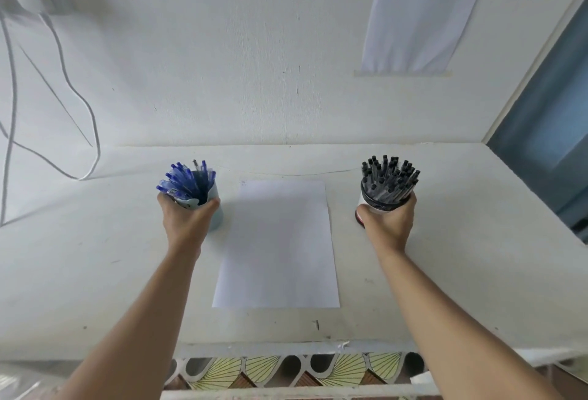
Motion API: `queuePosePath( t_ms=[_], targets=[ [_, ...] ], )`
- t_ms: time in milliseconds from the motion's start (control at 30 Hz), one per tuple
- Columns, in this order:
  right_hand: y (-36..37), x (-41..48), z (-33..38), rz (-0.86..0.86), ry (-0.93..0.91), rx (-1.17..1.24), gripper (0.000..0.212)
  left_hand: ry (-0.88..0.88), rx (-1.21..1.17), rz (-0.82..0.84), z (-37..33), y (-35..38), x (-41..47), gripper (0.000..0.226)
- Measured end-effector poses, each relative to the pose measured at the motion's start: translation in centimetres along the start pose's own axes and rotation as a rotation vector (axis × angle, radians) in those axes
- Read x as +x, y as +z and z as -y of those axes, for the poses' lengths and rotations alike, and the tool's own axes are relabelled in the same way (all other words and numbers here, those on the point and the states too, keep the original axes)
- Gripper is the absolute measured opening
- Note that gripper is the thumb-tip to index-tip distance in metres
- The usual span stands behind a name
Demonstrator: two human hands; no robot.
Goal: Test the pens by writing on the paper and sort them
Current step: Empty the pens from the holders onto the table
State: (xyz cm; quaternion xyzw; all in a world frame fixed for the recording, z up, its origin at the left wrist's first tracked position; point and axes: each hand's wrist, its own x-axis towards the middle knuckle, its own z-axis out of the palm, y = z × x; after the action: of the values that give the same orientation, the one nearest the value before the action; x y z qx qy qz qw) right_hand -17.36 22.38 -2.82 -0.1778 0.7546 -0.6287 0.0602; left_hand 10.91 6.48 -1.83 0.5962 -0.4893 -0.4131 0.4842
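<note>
Both your arms stretch forward over the matte white bench (95, 272), with bare surface wide on either side. The smooth paper (280, 240) lies flat between them. Your left hand (187, 218) wraps a pale blue cup (217, 220) of blue pens (184, 177). Your right hand (389, 224) wraps a black-rimmed cup (381, 205) of black pens (389, 177).

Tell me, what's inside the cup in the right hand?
The cup held by the right hand is packed with black-topped pens, their tops sticking up. Their lower ends and the cup's bottom are hidden by its wall and the hand.
</note>
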Motion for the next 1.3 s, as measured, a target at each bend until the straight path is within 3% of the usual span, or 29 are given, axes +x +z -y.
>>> queuePosePath(
  t_ms=[333,467,533,600,667,733,800,900,1067,1167,1300],
  targets=[
    [0.6,-0.4,-0.9,0.021,0.043,0.024,0.082,0.014,-0.018,0.010,0.2,-0.1,-0.4,0.061],
    [1.6,-2.5,0.1,-0.089,0.269,-0.075,0.098,0.023,-0.009,0.030,0.5,-0.3,-0.4,0.069],
    [2.1,-4.3,1.3,-0.192,0.375,-0.075,0.086,0.025,0.007,0.038,0.7,-0.3,-0.3,0.069],
    [3.0,-6.2,2.3,-0.197,0.357,-0.076,0.065,0.028,0.023,0.039,0.8,-0.5,-0.1,0.066],
    [4.6,-8.2,3.0,-0.010,0.282,-0.043,0.043,0.037,0.031,0.041,0.9,-0.7,0.1,0.064],
    [6.6,-10.1,3.9,0.283,0.185,0.040,0.028,0.055,0.049,0.040,0.9,-1.1,0.2,0.061],
    [8.6,-11.8,4.6,0.541,0.031,0.023,0.028,0.089,0.078,0.039,1.0,-1.8,0.3,0.060],
    [11.6,-13.8,5.2,0.783,-0.147,-0.084,0.039,0.151,0.141,0.036,1.3,-3.2,0.8,0.059],
    [16.2,-15.9,3.9,0.916,-0.425,-0.461,0.051,0.295,0.325,0.012,2.3,-6.2,2.7,0.079],
    [17.7,-15.8,3.3,0.949,-0.484,-0.722,0.056,0.408,0.501,-0.015,2.6,-8.2,3.6,0.088],
    [18.4,-14.8,3.0,0.971,-0.506,-0.888,0.056,0.553,0.767,0.037,3.8,-10.4,4.9,0.088]
  ],
)
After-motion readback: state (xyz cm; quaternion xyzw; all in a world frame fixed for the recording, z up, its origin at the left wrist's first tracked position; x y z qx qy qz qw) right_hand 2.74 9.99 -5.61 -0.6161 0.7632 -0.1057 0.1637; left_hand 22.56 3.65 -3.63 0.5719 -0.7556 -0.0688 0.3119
